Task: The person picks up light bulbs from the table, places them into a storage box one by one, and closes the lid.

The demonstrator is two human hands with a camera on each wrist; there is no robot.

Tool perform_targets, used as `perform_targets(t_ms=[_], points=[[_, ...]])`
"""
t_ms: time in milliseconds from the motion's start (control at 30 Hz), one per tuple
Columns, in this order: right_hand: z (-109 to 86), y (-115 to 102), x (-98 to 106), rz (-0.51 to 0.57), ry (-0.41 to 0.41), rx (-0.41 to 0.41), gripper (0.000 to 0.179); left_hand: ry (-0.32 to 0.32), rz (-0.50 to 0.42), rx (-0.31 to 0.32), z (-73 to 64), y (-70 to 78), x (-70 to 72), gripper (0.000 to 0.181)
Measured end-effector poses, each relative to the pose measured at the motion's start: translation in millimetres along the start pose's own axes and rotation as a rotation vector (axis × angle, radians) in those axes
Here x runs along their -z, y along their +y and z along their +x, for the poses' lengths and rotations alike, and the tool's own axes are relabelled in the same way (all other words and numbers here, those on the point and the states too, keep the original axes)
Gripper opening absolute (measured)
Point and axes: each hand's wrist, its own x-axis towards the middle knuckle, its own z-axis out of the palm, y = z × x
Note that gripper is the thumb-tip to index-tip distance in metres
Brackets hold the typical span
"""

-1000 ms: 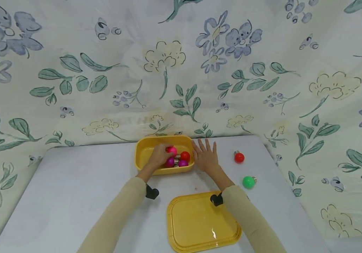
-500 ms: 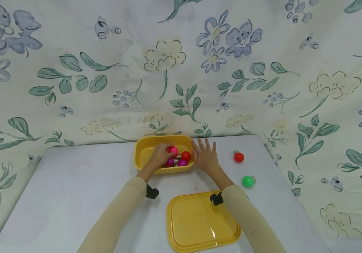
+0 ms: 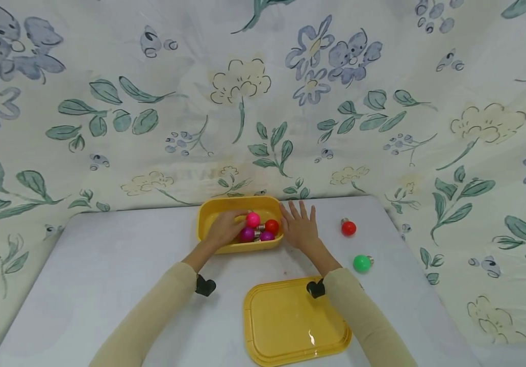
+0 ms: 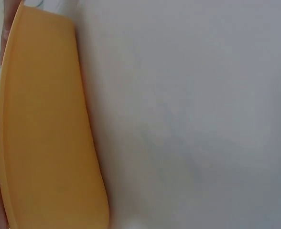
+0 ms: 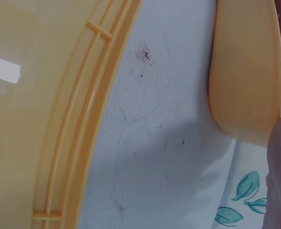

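A yellow plastic box (image 3: 249, 247) at the back of the table holds several small round light bulbs in its right part. A pink bulb (image 3: 252, 219), a red bulb (image 3: 272, 226) and two purple ones show there. Over the box's left part reaches my left hand (image 3: 224, 229), fingers extended toward the pink bulb and gripping nothing. My right hand (image 3: 300, 229) lies at the box's right end with its fingers spread. In the right wrist view its thumb (image 5: 280, 167) is right at the box's corner. The left wrist view shows mostly the box's outer wall (image 4: 45, 119).
A yellow lid (image 3: 295, 321) lies on the white table in front of the box, partly under the right forearm. To the right are a loose red bulb (image 3: 348, 228) and a green bulb (image 3: 361, 263). Flowered cloth (image 3: 175, 102) hangs behind the table.
My left hand has drawn back slightly to the left, its fingers coming away from the pink bulb, which now shows whole in the box. The right hand has stayed in place.
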Motion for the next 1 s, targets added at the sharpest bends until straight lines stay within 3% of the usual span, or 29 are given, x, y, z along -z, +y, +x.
perform_targets(t_ms=[167,533,700,833,1000], points=[[-0.3,1,0,0.003,-0.001,0.001,0.057,-0.002,0.126,-0.035,-9.9,-2.9,6.9,0.041],[0.3,0,-2,0.01,-0.001,0.002,0.057,0.166,0.355,-0.085,-25.6,-23.1,23.4,0.046],[0.5,1,-2,0.023,-0.001,0.008,0.057,0.143,0.404,-0.008,-33.0,-34.4,33.6,0.052],[1.1,1,-3,0.009,0.0,0.007,0.057,0.096,0.398,0.076,-39.0,-41.2,40.9,0.062],[2.2,1,-5,-0.001,0.01,0.009,0.057,0.063,0.394,0.13,-45.4,-47.5,45.5,0.068]])
